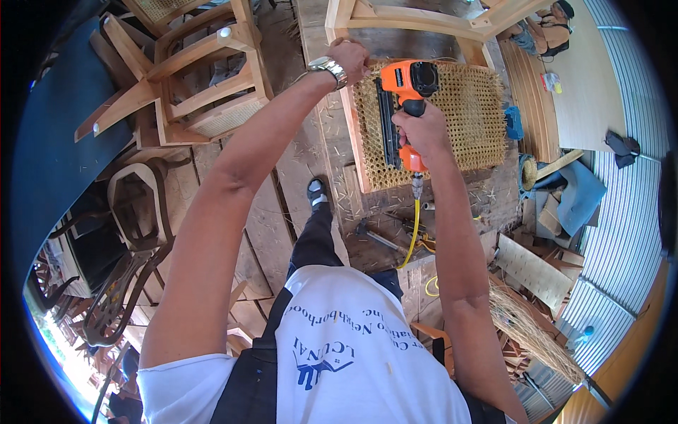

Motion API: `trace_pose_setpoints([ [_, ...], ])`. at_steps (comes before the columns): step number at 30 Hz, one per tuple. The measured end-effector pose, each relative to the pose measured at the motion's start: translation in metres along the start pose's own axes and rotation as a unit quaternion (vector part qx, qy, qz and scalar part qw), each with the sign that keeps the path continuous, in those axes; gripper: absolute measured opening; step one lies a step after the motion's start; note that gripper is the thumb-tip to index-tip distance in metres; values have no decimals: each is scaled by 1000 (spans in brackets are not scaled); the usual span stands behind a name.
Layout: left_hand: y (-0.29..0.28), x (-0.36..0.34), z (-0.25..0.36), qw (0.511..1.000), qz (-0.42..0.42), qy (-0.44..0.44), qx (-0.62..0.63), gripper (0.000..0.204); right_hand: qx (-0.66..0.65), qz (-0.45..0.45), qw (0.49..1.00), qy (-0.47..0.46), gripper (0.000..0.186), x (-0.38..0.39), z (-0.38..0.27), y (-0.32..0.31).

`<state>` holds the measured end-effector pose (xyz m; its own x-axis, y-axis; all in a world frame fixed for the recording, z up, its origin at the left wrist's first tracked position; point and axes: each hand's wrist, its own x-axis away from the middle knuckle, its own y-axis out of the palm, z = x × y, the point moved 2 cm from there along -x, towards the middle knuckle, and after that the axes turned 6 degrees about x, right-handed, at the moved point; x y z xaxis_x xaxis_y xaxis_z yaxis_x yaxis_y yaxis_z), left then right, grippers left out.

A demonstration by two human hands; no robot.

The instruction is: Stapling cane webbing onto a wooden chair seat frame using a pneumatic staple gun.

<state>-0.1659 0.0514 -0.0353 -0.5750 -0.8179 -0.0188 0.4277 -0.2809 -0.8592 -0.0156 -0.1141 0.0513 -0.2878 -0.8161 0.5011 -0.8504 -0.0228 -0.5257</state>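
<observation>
My right hand (426, 132) is wrapped round the black grip of an orange and black pneumatic nail gun (402, 81). A yellow air hose (413, 233) runs from its base toward me. Under the gun, a sheet of woven cane webbing (470, 116) with frayed edges lies over a wooden chair frame (355, 141). The gun's black magazine stands close to the left rail, and its nose is hidden. My left hand (349, 60), with a metal watch on the wrist, is closed over the frame's far left corner by the webbing edge. Its fingertips are partly hidden.
A hammer (381, 237) and loose cane bits lie on the workbench (487, 205) near the frame. Unfinished wooden chairs (191, 78) stand at the left. A bundle of cane strips (533, 332) lies at lower right. Another person (547, 32) sits at the far right.
</observation>
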Motion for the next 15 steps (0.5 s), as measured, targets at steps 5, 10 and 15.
trace_pose_setpoints([
  [5,1,-7,-8,997,-37,48,50,16,-22,-15,1000,-2,16,-4,-3,3],
  [10,2,-6,-13,995,-25,47,79,19,-8,-5,1000,1,15,-5,-7,5],
  [15,2,-13,-18,992,-75,7,99,23,-14,-19,1000,-6,15,-9,-8,9],
])
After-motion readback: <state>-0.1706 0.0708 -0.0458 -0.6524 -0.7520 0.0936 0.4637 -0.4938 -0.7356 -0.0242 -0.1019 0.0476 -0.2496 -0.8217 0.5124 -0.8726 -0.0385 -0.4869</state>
